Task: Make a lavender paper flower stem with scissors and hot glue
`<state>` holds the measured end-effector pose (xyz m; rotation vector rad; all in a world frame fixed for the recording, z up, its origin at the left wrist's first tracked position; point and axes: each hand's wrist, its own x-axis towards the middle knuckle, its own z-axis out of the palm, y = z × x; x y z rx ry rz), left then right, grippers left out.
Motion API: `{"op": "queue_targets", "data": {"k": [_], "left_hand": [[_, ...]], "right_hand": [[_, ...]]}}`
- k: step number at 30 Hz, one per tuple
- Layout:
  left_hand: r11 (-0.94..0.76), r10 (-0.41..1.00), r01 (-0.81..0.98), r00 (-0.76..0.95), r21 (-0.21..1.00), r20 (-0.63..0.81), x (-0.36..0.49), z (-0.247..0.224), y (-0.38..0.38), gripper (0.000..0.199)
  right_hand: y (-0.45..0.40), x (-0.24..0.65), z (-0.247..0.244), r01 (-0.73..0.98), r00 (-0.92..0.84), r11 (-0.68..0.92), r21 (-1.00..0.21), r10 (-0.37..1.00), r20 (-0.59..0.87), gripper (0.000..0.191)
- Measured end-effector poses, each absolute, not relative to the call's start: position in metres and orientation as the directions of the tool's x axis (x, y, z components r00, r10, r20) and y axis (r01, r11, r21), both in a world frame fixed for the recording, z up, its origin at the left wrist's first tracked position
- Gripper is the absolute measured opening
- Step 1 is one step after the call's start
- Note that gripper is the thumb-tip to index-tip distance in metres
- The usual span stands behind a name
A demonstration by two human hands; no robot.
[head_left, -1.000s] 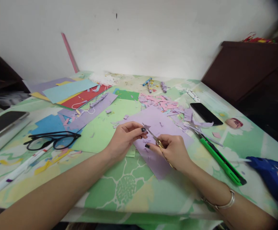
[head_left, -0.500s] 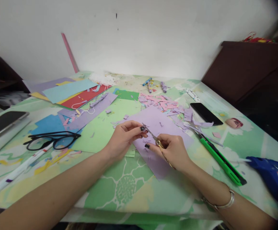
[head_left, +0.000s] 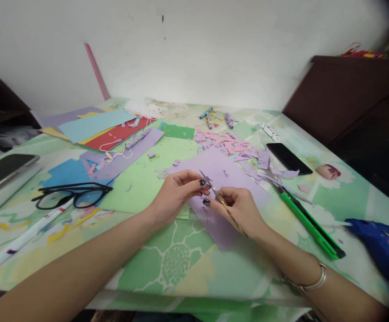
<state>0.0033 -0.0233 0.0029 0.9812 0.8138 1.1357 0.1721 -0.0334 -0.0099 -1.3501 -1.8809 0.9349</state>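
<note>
My right hand (head_left: 236,208) is closed around the gold handles of a small pair of scissors (head_left: 221,200), whose blades point up and left. At the blades, my left hand (head_left: 181,192) pinches a small purple paper piece (head_left: 207,180) between thumb and fingers; the fingers hide most of it. Both hands hover over a purple paper sheet (head_left: 226,232) sprinkled with tiny cut bits. A light green sheet (head_left: 137,183) lies partly under the purple one, left of my hands.
On the right are a green box cutter (head_left: 310,223), a blue glue gun (head_left: 372,237) and a black phone (head_left: 289,158). Black glasses (head_left: 75,197) and another phone (head_left: 6,170) lie left. Pink and purple scraps (head_left: 230,145) spread behind my hands, near rolled paper pieces (head_left: 229,120).
My left hand has shifted slightly right, towards the scissors. The scissors have turned a little in my right hand, so their handles look narrower.
</note>
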Motion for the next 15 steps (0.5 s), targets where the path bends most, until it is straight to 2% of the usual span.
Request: {"op": "queue_targets", "data": {"k": [15], "left_hand": [[0.103,0.973,-0.338,0.230,0.936,-0.024,0.0029,0.0036,-0.0236,0.002]], "right_hand": [[-0.0332,0.1735,-0.0078,0.515,-0.272,0.199,-0.834,0.960,0.061,0.042]]}}
